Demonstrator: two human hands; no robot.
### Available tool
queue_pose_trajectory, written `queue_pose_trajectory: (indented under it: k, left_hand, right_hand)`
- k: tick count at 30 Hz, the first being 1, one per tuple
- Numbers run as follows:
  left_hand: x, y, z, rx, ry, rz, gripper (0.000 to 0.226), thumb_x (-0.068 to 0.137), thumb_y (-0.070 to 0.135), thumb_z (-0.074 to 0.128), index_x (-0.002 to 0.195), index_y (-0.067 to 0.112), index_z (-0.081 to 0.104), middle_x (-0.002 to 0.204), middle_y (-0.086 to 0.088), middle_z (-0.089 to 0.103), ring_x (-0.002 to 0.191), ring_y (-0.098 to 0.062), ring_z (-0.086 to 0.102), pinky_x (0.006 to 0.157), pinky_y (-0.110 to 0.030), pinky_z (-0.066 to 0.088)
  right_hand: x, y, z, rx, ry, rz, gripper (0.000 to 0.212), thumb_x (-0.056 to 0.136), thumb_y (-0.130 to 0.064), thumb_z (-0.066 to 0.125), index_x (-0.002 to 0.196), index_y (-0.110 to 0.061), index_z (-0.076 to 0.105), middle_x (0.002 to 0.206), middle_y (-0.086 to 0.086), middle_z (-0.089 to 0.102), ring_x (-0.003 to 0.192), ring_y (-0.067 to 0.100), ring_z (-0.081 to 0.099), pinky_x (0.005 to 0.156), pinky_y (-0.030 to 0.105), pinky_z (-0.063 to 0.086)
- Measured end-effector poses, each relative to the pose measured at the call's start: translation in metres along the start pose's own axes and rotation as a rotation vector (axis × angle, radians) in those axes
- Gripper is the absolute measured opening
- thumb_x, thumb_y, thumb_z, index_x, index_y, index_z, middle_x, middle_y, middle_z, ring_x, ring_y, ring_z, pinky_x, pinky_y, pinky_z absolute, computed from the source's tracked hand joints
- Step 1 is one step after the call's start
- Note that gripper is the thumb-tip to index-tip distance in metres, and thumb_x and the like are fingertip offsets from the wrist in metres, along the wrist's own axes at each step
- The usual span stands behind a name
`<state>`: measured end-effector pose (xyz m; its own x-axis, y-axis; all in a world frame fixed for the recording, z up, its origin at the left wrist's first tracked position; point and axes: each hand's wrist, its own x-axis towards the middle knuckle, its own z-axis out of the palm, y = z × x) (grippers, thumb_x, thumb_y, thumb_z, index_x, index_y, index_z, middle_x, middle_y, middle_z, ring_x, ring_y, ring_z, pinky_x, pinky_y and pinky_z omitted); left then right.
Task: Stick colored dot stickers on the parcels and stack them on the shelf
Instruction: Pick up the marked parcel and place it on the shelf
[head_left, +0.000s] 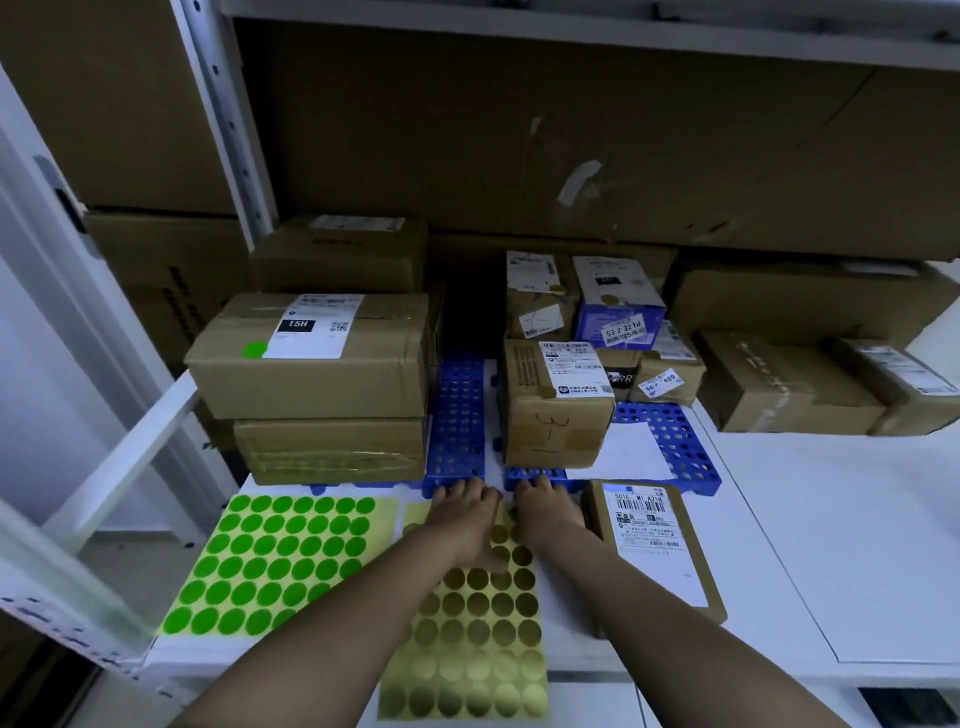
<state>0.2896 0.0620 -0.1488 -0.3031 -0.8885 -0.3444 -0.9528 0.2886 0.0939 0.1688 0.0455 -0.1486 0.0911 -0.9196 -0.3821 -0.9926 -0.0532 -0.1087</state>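
Note:
A sheet of gold dot stickers (470, 644) lies on the white shelf board (779, 519), with a sheet of green dot stickers (275, 564) to its left. My left hand (465, 519) and my right hand (548, 514) rest palm-down on the top edge of the gold sheet, fingertips curled at the front of the blue plastic pallets (457, 431). Whether a sticker is pinched I cannot tell. A flat brown parcel (654, 551) with a white label lies just right of my right hand. A box with a green dot (311, 353) sits stacked at the left.
Several labelled cardboard parcels (558, 400) stand on the pallets, more boxes (789, 384) at the right. Large cartons fill the back and upper shelf. A white shelf upright (228, 119) and brace run down the left. A white paper (618, 457) lies on the right pallet.

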Motion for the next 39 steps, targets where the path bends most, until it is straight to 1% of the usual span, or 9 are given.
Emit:
queue_pose_trajectory:
  k: [12, 16, 22, 24, 26, 30, 33, 36, 39]
  left_hand:
    - [0.004, -0.006, 0.007, -0.208, 0.028, -0.006, 0.086, 0.072, 0.046, 0.074, 0.142, 0.025, 0.028, 0.140, -0.003, 0.023, 0.133, -0.028, 0.025, 0.111, -0.041, 0.020]
    - [0.004, -0.010, 0.011, -0.262, 0.047, -0.013, 0.081, 0.072, 0.045, 0.074, 0.140, 0.031, 0.032, 0.141, 0.000, 0.025, 0.136, -0.025, 0.023, 0.111, -0.040, 0.018]
    - [0.007, -0.013, 0.010, -0.441, 0.124, -0.114, 0.048, 0.077, 0.039, 0.072, 0.121, 0.035, 0.054, 0.129, 0.006, 0.049, 0.125, -0.020, 0.042, 0.102, -0.036, 0.033]
    - [0.009, -0.014, 0.006, -0.626, 0.168, -0.163, 0.020, 0.082, 0.038, 0.068, 0.100, 0.037, 0.060, 0.111, 0.012, 0.062, 0.110, -0.015, 0.056, 0.093, -0.032, 0.042]
    - [0.008, -0.015, -0.002, -0.790, 0.172, -0.178, 0.008, 0.087, 0.033, 0.063, 0.094, 0.032, 0.061, 0.099, 0.011, 0.064, 0.095, -0.013, 0.061, 0.082, -0.028, 0.047]
    - [0.005, -0.020, -0.023, -0.920, 0.136, -0.101, 0.012, 0.092, 0.016, 0.056, 0.094, 0.011, 0.067, 0.092, -0.007, 0.063, 0.082, -0.014, 0.056, 0.070, -0.025, 0.042]
    - [0.001, -0.025, -0.035, -0.971, 0.082, -0.074, 0.018, 0.092, 0.015, 0.057, 0.106, 0.010, 0.068, 0.093, -0.001, 0.062, 0.084, -0.008, 0.055, 0.068, -0.017, 0.041]
    - [-0.001, -0.027, -0.041, -1.004, 0.070, -0.076, 0.025, 0.091, 0.014, 0.059, 0.114, 0.012, 0.065, 0.100, 0.001, 0.063, 0.093, -0.009, 0.058, 0.076, -0.018, 0.044]
    - [-0.003, -0.026, -0.043, -1.068, 0.065, -0.067, 0.027, 0.088, 0.007, 0.060, 0.115, 0.011, 0.064, 0.102, -0.001, 0.065, 0.094, -0.011, 0.060, 0.077, -0.017, 0.047]
  right_hand:
    - [-0.001, 0.006, -0.005, 0.005, 0.005, -0.008, 0.067, 0.092, -0.013, 0.055, 0.150, -0.013, 0.022, 0.155, 0.015, 0.018, 0.137, 0.034, 0.031, 0.107, 0.043, 0.034]
    - [-0.002, 0.006, -0.005, 0.053, 0.054, -0.017, 0.050, 0.092, -0.006, 0.050, 0.140, -0.009, 0.035, 0.142, 0.016, 0.041, 0.128, 0.033, 0.044, 0.101, 0.040, 0.043]
    - [-0.007, 0.012, -0.007, 0.343, 0.093, -0.018, 0.022, 0.091, -0.008, 0.046, 0.111, -0.011, 0.056, 0.115, 0.014, 0.062, 0.110, 0.032, 0.058, 0.088, 0.035, 0.045]
    - [-0.006, 0.013, -0.008, 0.495, 0.125, -0.072, 0.011, 0.088, -0.007, 0.051, 0.094, -0.017, 0.052, 0.099, 0.008, 0.064, 0.099, 0.028, 0.060, 0.082, 0.033, 0.045]
    - [-0.007, 0.015, -0.009, 0.671, 0.176, -0.134, 0.024, 0.086, -0.002, 0.054, 0.082, -0.024, 0.044, 0.081, -0.003, 0.056, 0.084, 0.020, 0.057, 0.078, 0.032, 0.043]
    - [-0.015, 0.020, -0.013, 0.806, 0.247, -0.279, 0.034, 0.087, 0.002, 0.054, 0.081, -0.030, 0.044, 0.075, -0.006, 0.052, 0.071, 0.008, 0.049, 0.071, 0.025, 0.039]
    - [-0.018, 0.022, -0.017, 0.825, 0.314, -0.318, 0.035, 0.089, 0.000, 0.053, 0.080, -0.034, 0.051, 0.079, 0.001, 0.062, 0.074, 0.009, 0.057, 0.070, 0.022, 0.043]
    - [-0.023, 0.022, -0.020, 0.849, 0.356, -0.320, 0.035, 0.090, -0.002, 0.054, 0.077, -0.034, 0.058, 0.080, -0.009, 0.064, 0.073, -0.008, 0.056, 0.064, 0.008, 0.040]
    - [-0.023, 0.022, -0.019, 0.865, 0.351, -0.313, 0.022, 0.089, -0.008, 0.059, 0.085, -0.028, 0.064, 0.083, -0.005, 0.064, 0.069, -0.010, 0.054, 0.062, 0.008, 0.040]
